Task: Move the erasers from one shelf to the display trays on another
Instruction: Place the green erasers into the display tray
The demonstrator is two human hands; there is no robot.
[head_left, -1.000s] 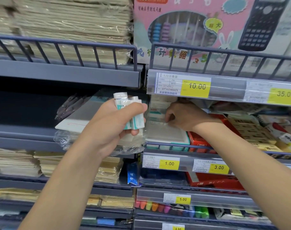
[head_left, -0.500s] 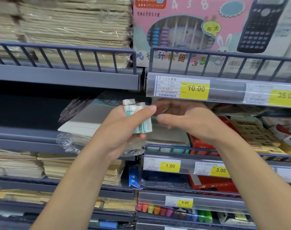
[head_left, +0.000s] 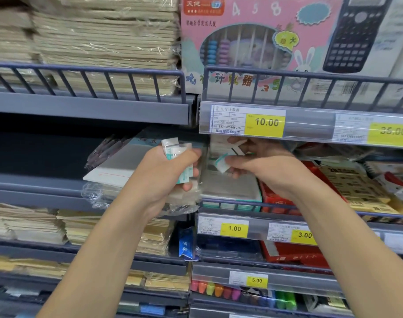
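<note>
2 hands up in front of the stationery shelves, both loaded. Left hand [head_left: 166, 177] is curled round a small bunch of wrapped erasers [head_left: 178, 160], white with teal bands; I can't count them, wrap glare and blur. Thumb lies across the front of the bunch, fingertips show under it at 6 o'clock. Right hand [head_left: 262, 167] sits at 3 o'clock from the left, near but apart, and pinches 1 single eraser [head_left: 222, 164] between thumb and fingers, eraser tilted, white end toward 7 o'clock. Both hands hover in front of the shelf tier with the 1.00 tag [head_left: 234, 228] on its rail. Behind the right hand on that tier I see a flat grey-white box [head_left: 230, 191] with a teal edge; contents not readable from here. At 12 o'clock above the hands is the 10.00 tag [head_left: 264, 122], with a pink abacus box [head_left: 248, 42] on the tier over it.
</note>
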